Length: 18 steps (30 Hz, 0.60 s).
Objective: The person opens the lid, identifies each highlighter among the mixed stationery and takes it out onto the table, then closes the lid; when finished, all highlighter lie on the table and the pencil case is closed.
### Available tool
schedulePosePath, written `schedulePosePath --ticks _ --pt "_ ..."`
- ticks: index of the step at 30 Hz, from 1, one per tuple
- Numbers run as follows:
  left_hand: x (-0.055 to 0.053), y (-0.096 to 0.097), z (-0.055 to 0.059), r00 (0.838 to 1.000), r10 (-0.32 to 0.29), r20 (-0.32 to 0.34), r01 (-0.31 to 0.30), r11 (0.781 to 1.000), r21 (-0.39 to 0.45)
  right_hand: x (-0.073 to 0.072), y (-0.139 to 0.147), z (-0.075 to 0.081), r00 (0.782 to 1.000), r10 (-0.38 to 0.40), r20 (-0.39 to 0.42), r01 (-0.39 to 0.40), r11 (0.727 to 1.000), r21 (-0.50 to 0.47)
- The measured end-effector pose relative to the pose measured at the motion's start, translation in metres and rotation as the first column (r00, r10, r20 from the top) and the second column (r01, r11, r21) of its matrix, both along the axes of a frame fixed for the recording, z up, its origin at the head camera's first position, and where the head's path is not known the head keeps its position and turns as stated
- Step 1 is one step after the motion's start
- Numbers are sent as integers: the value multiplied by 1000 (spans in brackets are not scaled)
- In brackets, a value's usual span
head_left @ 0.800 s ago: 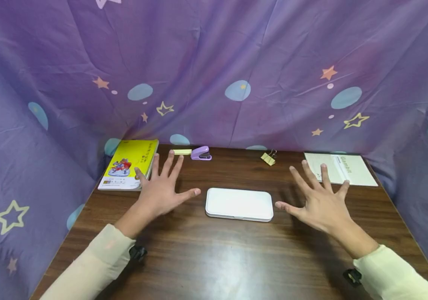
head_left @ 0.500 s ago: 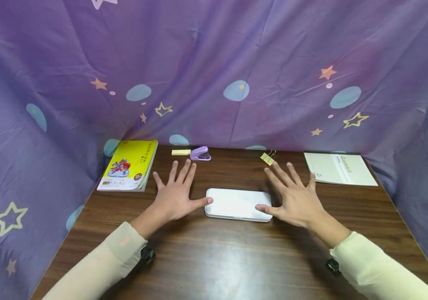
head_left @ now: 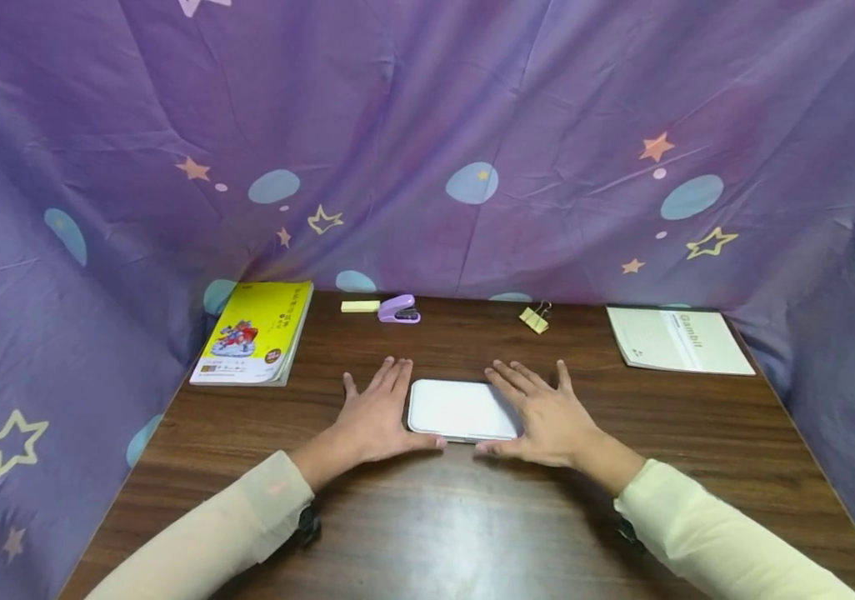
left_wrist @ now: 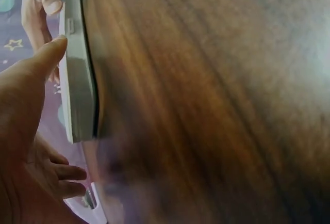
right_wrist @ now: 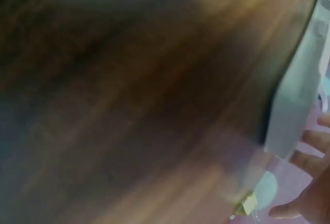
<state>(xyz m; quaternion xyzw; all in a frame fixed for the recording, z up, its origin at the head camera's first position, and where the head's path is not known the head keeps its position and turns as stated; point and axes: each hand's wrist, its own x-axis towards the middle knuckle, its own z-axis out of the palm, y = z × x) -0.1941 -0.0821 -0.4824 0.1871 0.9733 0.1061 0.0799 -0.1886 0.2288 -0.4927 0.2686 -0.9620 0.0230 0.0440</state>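
Observation:
A flat white pencil case lies on the brown wooden table in the head view, with rounded corners. My left hand is at its left end, fingers straight beside it and thumb stretched along the near edge. At the right end is my right hand, its straight fingers over that end and its thumb by the near edge. In the left wrist view the thumb tip meets the upper edge of the pencil case, near its small clasp. Fingers reach behind the pencil case in the right wrist view; firm contact is unclear.
Along the back stand a yellow book, a pale yellow sticky-note pad, a purple stapler and a yellow binder clip. A cream notebook lies at the back right. Purple cloth hangs around the table.
Both hands have come inward and down from spread positions above the table to the two ends of the pencil case. Their fingers have drawn closer together. The pencil case has barely moved.

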Motion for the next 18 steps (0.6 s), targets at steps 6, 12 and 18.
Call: schedulePosePath --ticks 6,12,18 --pt "2 4 -5 1000 -26 -2 26 1000 17 -2 -1 -13 997 54 -54 -53 998 27" --pt "1 6 -8 998 -43 -38 44 999 26 -5 1 -15 993 82 -80 -79 996 48" --pt "1 7 -11 994 -66 -85 70 997 43 -5 4 -14 990 108 -85 -103 993 59"
